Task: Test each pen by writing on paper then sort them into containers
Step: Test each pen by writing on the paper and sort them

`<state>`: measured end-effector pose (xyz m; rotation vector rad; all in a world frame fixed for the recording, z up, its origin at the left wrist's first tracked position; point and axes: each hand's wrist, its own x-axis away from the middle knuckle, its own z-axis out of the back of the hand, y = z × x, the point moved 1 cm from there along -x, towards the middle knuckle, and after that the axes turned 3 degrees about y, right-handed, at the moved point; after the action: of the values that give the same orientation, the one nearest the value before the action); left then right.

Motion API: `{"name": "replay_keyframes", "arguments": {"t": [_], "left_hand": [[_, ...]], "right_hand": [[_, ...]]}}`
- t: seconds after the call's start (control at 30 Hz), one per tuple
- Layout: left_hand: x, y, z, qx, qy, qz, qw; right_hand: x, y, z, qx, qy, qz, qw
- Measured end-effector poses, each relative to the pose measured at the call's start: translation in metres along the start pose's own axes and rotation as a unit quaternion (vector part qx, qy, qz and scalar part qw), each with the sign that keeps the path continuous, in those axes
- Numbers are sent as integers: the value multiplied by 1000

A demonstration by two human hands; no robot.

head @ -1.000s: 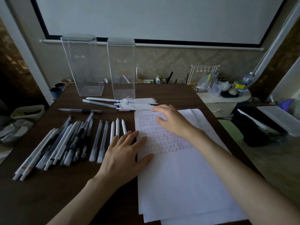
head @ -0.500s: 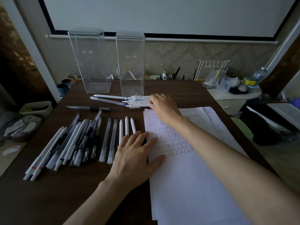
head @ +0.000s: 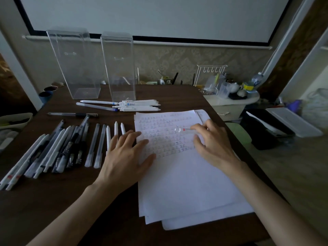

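Over the scribbled paper [head: 186, 183], the right hand [head: 214, 144] pinches a pale, red-marked pen [head: 184, 129] in its grip; the left hand [head: 124, 157] lies flat.

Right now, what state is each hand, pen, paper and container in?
Left hand: flat, resting on the paper's edge.
Right hand: pinches the white pen.
White pen: held over the paper.
Paper: flat, partly written.
Left container: upright, looks empty.
Right container: upright, looks empty.
Loose pens: lying on the table.

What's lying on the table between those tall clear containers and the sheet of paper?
In the head view, a small pile of white pens lies on the table between the clear containers and the paper.
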<state>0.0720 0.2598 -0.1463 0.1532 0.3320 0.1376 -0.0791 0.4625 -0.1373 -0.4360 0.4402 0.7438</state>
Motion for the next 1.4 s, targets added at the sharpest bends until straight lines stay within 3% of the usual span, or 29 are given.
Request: {"name": "replay_keyframes", "arguments": {"t": [0.17, 0.3, 0.57, 0.77, 0.9, 1.0, 1.2, 1.3, 1.4], "left_hand": [[9, 17, 5, 17, 37, -59, 997], [13, 21, 3, 22, 47, -83, 995], [16, 26, 6, 43, 43, -101, 993], [12, 43, 10, 69, 2, -143, 987], [2, 72, 8, 92, -51, -185, 977], [-12, 98, 0, 96, -80, -209, 970], [-26, 118, -26, 93, -94, -235, 963], [-23, 116, -29, 92, -94, -236, 963], [-23, 115, -30, 86, -93, -233, 964]], "right_hand": [[-3, 2, 2, 42, 0, -79, 996], [3, 0, -2, 18, 52, -58, 997], [5, -6, -1, 46, -13, -74, 996], [-2, 2, -3, 41, 29, -50, 998], [-6, 12, 4, -157, 129, 6, 979], [-6, 16, 14, -298, 183, -86, 933], [-6, 24, 13, -421, 114, -243, 866], [-3, 26, 2, -391, 67, -243, 885], [-4, 33, 2, -396, 26, -255, 882]]}}
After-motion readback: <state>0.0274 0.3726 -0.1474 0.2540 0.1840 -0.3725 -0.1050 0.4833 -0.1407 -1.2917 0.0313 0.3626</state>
